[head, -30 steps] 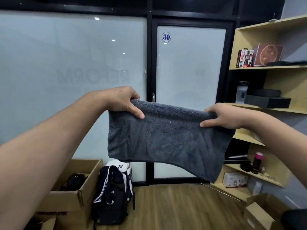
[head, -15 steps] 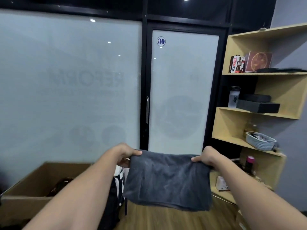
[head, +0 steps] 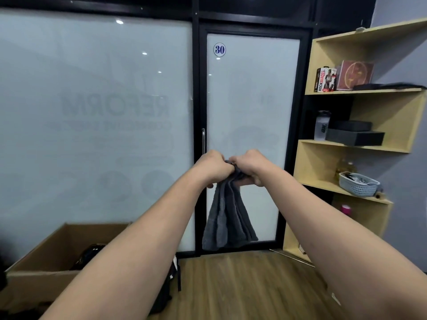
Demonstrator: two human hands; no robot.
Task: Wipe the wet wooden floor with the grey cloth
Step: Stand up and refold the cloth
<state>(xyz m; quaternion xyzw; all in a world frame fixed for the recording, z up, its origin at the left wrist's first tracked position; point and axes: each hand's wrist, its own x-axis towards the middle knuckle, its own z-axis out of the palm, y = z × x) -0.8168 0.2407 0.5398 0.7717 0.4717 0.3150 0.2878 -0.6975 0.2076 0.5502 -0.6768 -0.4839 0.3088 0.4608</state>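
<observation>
The grey cloth [head: 227, 220] hangs in folds in front of me, bunched at its top edge. My left hand [head: 213, 168] and my right hand [head: 250, 166] are pressed together there, both gripping the gathered top of the cloth at arm's length. The cloth's lower edge dangles well above the wooden floor [head: 242, 285], which fills the bottom middle of the view. No wet patch shows on the boards.
A frosted glass door [head: 251, 100] marked 30 stands straight ahead beside a frosted glass wall [head: 97, 112]. An open cardboard box [head: 57, 257] and a dark bag [head: 169, 285] sit at the left. Wooden shelves [head: 360, 144] with boxes, a bottle and a basket line the right.
My hands have come together, folding the spread cloth in half so it now hangs bunched in folds. The view has tilted a little, showing more floor.
</observation>
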